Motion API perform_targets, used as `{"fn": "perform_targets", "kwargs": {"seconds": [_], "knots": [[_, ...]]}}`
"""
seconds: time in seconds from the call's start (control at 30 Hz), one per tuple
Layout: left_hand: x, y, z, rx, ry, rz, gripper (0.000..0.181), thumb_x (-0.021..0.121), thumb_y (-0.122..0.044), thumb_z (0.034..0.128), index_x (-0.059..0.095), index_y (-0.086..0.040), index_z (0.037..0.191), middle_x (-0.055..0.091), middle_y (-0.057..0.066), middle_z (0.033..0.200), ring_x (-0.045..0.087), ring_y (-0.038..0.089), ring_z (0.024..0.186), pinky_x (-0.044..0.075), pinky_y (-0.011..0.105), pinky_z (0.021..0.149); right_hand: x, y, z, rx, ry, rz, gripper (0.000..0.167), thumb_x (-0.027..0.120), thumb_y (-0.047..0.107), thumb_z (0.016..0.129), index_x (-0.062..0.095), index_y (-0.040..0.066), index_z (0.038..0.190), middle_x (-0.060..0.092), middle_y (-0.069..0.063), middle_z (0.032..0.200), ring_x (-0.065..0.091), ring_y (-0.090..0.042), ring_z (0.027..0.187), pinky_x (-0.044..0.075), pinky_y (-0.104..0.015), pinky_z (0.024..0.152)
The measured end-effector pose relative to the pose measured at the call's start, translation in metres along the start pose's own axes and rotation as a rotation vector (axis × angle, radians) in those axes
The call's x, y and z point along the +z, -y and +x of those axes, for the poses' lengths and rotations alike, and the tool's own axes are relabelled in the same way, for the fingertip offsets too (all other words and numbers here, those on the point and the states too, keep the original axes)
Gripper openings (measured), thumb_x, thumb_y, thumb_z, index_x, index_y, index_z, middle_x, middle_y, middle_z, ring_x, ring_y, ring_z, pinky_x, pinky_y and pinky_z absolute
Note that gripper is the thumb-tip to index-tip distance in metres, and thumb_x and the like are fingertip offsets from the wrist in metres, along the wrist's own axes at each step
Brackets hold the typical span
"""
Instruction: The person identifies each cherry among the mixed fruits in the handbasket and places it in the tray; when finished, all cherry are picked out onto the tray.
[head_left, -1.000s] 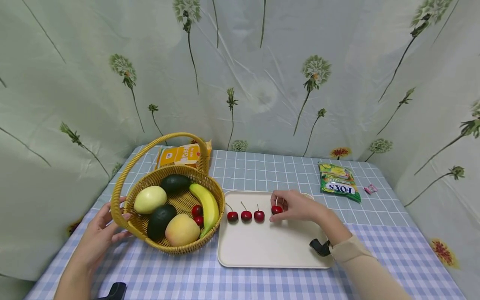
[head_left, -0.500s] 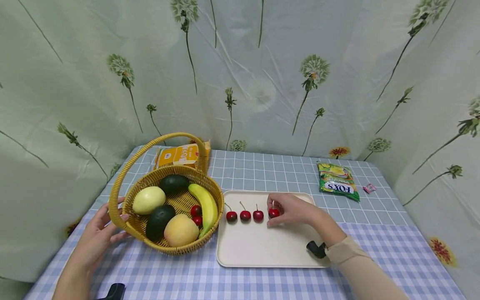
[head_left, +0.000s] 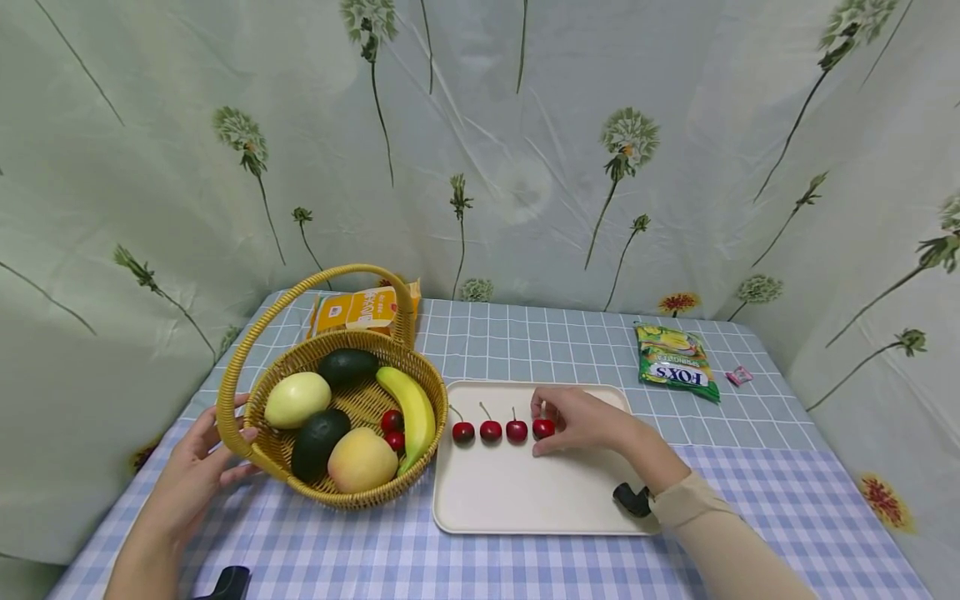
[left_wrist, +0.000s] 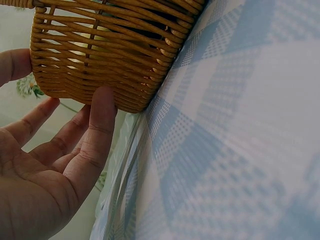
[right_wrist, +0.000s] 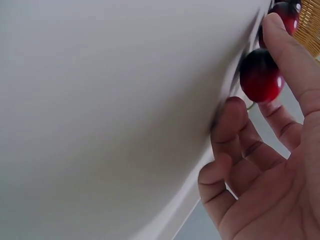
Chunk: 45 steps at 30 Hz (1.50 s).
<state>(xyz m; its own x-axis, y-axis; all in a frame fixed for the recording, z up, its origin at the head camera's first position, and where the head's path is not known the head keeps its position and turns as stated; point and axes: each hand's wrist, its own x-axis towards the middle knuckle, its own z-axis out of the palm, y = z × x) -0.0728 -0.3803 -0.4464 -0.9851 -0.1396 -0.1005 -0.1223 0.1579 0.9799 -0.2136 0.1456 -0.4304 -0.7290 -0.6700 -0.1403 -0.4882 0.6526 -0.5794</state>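
Note:
A yellow wicker basket (head_left: pixel 350 500) with an arched handle stands on the left, holding a banana (head_left: pixel 409 408), a peach (head_left: pixel 363 460), dark avocados (head_left: pixel 320 446), a pale green fruit (head_left: pixel 297 400) and two cherries (head_left: pixel 393 430). My left hand (head_left: pixel 187 467) touches the basket's left side with relaxed, spread fingers; its fingertips meet the weave in the left wrist view. On the cream tray (head_left: pixel 540 508), three stemmed cherries (head_left: pixel 491 431) form a row. At the row's right end my right hand (head_left: pixel 585 422) has thumb and fingers curled round another cherry (right_wrist: pixel 261 76), low over the tray.
Behind the basket lies an orange snack packet (head_left: pixel 356 311). A green Fox's bag (head_left: pixel 677 364) and a small pink wrapped candy (head_left: pixel 738 377) lie at the back right. Black wrist devices (head_left: pixel 632 500) show by both wrists. A floral curtain (head_left: pixel 517 167) rises behind the table.
My right hand has shifted slightly left with its cherry, bringing it closer to the other three on the tray. The left hand stays at the basket.

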Motion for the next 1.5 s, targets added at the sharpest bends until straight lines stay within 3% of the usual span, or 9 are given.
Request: {"fn": "perform_targets", "kwargs": {"seconds": [0.3,0.47,0.63,1.17,1.5], "knots": [[-0.001,-0.001,0.001,0.023,0.01,-0.035,0.055,0.062,-0.017,0.1104,0.04,-0.028,0.16,0.056,-0.024,0.124,0.065,-0.007,0.105,0.064,0.028,0.076,-0.009,-0.001,-0.012,0.031,-0.002,0.09,0.044,0.094,0.026,0.084,0.064,0.015,0.114,0.065,0.0,0.098,0.061,-0.015,0.082,0.053,-0.025,0.073],[-0.001,-0.001,0.001,0.032,0.013,-0.041,0.055,0.061,-0.015,0.1104,0.041,-0.028,0.16,0.058,-0.025,0.123,0.066,-0.006,0.104,0.064,0.029,0.075,-0.009,-0.003,-0.014,0.003,-0.011,0.118,0.037,0.091,0.022,0.086,0.067,0.014,0.114,0.067,0.0,0.1,0.063,-0.012,0.083,0.056,-0.024,0.074],[-0.001,0.0,0.001,0.028,0.016,-0.054,0.055,0.061,-0.015,0.1105,0.041,-0.028,0.16,0.057,-0.024,0.123,0.067,-0.006,0.104,0.064,0.029,0.075,-0.007,-0.003,-0.012,-0.042,-0.016,0.114,0.03,0.088,0.017,0.089,0.071,0.011,0.113,0.068,0.0,0.099,0.063,-0.007,0.082,0.057,-0.023,0.074],[-0.001,0.001,0.001,0.024,0.019,-0.068,0.055,0.06,-0.015,0.1109,0.041,-0.029,0.16,0.053,-0.021,0.127,0.067,-0.004,0.104,0.064,0.029,0.076,-0.008,-0.005,-0.013,-0.06,0.006,0.128,0.029,0.09,0.016,0.087,0.07,0.011,0.107,0.068,-0.001,0.094,0.062,-0.01,0.081,0.055,-0.022,0.074],[-0.001,0.0,0.0,0.015,0.02,-0.061,0.055,0.061,-0.015,0.1108,0.04,-0.029,0.16,0.057,-0.023,0.124,0.067,-0.004,0.104,0.064,0.029,0.076,-0.022,0.004,-0.016,0.045,0.002,0.06,0.036,0.091,0.028,0.088,0.069,0.015,0.114,0.07,-0.002,0.099,0.065,-0.015,0.089,0.054,-0.026,0.076]]}}
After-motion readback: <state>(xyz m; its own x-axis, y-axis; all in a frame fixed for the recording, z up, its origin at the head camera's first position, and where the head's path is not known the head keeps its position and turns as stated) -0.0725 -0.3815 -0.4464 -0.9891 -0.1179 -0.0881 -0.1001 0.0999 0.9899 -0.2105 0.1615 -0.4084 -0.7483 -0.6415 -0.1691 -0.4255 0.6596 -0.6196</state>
